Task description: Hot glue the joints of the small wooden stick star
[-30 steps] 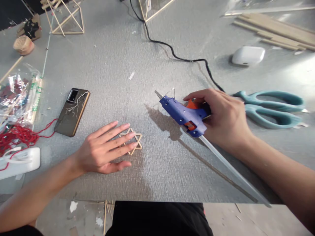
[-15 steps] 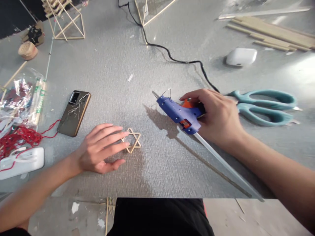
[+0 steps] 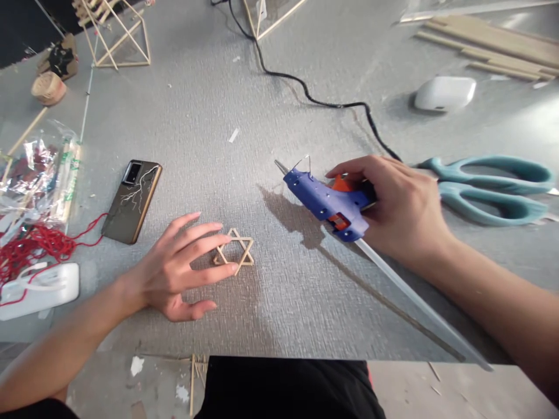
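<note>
A small six-pointed star of thin wooden sticks (image 3: 247, 254) lies flat on the grey table. My left hand (image 3: 183, 265) is over its left side, fingers spread, two fingertips on or just above the sticks; I cannot tell whether they press on it. My right hand (image 3: 399, 203) is wrapped round the handle of a blue hot glue gun (image 3: 325, 203) with an orange trigger. The gun's metal nozzle points up and left, away from the star. A long clear glue stick (image 3: 410, 294) sticks out of its back end toward the table's front edge.
Teal-handled scissors (image 3: 493, 203) lie right of my right hand. A black cable (image 3: 301, 87) runs across the back. At left are a phone (image 3: 132, 201), red yarn (image 3: 39, 244) and a plastic bag (image 3: 35, 169). Wooden strips (image 3: 493, 46) and a white case (image 3: 445, 94) lie back right.
My left hand's fingers have spread wider over the star. The view has shifted a little, and the glue gun in my right hand appears slightly farther right.
</note>
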The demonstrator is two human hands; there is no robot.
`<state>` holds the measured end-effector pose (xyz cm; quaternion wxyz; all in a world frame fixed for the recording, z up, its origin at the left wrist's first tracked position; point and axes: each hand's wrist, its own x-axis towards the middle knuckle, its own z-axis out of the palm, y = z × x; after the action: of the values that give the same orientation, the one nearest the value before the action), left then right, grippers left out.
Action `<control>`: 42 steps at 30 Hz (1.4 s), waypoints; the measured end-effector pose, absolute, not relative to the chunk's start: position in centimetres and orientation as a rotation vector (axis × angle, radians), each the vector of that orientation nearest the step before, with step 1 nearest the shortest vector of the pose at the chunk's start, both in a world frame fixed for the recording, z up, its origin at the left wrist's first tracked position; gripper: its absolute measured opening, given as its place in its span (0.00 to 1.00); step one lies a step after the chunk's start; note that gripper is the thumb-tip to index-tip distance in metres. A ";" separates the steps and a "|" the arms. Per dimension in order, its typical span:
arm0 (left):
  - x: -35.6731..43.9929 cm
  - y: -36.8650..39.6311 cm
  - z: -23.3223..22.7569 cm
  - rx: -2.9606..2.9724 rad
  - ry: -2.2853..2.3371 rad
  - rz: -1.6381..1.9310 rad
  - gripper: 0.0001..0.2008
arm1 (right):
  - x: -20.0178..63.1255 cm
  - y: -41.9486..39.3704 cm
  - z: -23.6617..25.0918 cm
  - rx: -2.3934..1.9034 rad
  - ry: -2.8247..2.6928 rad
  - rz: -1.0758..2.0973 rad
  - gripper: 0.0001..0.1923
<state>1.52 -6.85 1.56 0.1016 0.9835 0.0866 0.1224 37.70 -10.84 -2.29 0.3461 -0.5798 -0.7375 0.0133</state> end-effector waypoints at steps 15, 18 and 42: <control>1.9 -6.9 1.6 2.950 0.251 0.350 0.26 | 37.8 -10.9 -2.2 -1.512 -1.925 0.040 0.14; 2.0 -6.9 1.7 2.961 0.261 0.347 0.26 | 37.8 -10.9 -2.2 -1.511 -1.922 0.048 0.13; 2.0 -7.1 1.7 3.003 0.274 0.316 0.26 | 37.7 -10.9 -2.1 -1.497 -1.935 0.031 0.13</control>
<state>2.02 -7.05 1.75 0.0547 0.9889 0.0903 0.1041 37.66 -10.89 -2.06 0.3405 -0.5754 -0.7435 0.0119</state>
